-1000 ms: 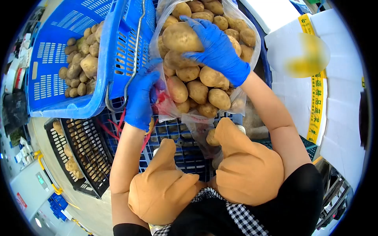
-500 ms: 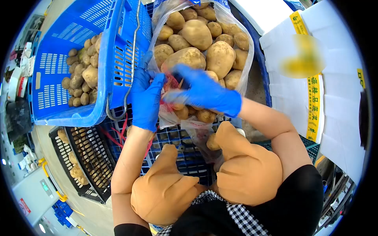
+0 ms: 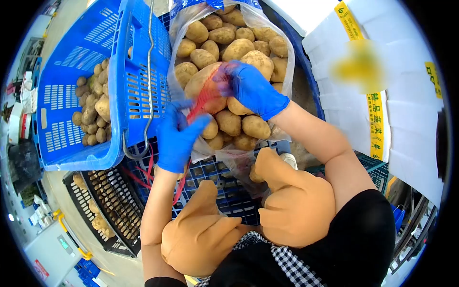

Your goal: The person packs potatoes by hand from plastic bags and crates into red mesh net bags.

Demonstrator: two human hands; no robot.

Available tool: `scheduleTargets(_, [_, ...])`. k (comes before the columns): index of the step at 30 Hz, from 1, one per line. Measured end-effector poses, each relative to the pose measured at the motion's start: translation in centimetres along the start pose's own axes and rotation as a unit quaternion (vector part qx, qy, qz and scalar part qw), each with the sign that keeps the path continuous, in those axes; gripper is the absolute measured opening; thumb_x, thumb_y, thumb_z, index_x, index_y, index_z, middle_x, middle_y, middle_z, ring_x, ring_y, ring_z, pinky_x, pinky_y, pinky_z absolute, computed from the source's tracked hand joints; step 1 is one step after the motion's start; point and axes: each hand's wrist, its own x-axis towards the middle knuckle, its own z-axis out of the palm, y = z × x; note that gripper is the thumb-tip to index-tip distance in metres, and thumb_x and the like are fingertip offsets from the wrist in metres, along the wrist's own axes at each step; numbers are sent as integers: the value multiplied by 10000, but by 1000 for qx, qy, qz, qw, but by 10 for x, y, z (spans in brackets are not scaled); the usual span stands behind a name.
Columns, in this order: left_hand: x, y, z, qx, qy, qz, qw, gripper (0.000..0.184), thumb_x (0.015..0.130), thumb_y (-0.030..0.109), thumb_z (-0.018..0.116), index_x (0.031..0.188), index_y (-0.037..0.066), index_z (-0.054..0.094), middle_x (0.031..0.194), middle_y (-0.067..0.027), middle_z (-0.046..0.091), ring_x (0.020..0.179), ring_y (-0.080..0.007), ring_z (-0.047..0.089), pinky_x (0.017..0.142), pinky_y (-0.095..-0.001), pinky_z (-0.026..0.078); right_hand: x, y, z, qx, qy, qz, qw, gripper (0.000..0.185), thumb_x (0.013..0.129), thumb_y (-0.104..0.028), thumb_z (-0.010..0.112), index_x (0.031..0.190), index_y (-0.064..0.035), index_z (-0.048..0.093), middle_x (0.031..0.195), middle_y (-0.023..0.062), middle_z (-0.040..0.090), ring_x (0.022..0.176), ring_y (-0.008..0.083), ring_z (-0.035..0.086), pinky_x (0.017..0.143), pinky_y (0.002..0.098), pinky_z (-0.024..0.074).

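My right hand (image 3: pixel 256 90), in a blue glove, grips a red mesh net bag (image 3: pixel 206 99) by its upper end, with the fingertips blurred. The net hangs stretched down to the left, in front of a large potato (image 3: pixel 198 83). My left hand (image 3: pixel 178 138), also gloved in blue, is at the net's lower end with thumb and fingers apart; whether it touches the net I cannot tell. Under both hands a clear plastic bag (image 3: pixel 288 79) stands open, filled with potatoes (image 3: pixel 228 123).
A blue crate (image 3: pixel 138 81) with a metal handle holds small potatoes (image 3: pixel 90 115) on the left. Below it sits a black crate (image 3: pixel 117 201) with potatoes. White boxes (image 3: pixel 330 71) with yellow tape stand on the right. Red straps (image 3: pixel 138 178) hang near a blue grid (image 3: pixel 234 198).
My right hand has moved up, drawing the red net bag out long between the hands. My left hand has dropped slightly and its fingers have spread. The view has shifted a little.
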Motion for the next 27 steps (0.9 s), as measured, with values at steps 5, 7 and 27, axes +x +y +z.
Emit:
scheduleTargets(5, [3, -18, -31, -261, 5, -77, 962, 109, 884, 169, 574, 857, 71, 614, 639, 38, 526, 488, -61, 426, 439, -208, 333, -13, -11, -22, -458, -123, -62, 878, 196, 890, -151, 476, 1020, -58, 589, 856, 65, 626, 633, 199, 558, 607, 359, 480])
scheduleTargets(7, [1, -3, -40, -411, -42, -137, 900, 126, 912, 190, 520, 868, 94, 590, 573, 52, 435, 404, -45, 308, 364, -200, 224, -20, -32, -7, -803, -129, 25, 581, 260, 886, -187, 523, 1122, -101, 593, 903, 68, 640, 727, 207, 582, 700, 358, 492])
scheduleTargets(27, [-12, -5, -16, -253, 32, -149, 956, 91, 856, 135, 562, 818, 72, 614, 621, 70, 459, 523, -14, 317, 477, -184, 221, 97, -77, -65, -831, 6, 60, 553, 545, 787, -515, 564, 1069, -52, 622, 1010, 131, 638, 890, 256, 624, 813, 343, 502])
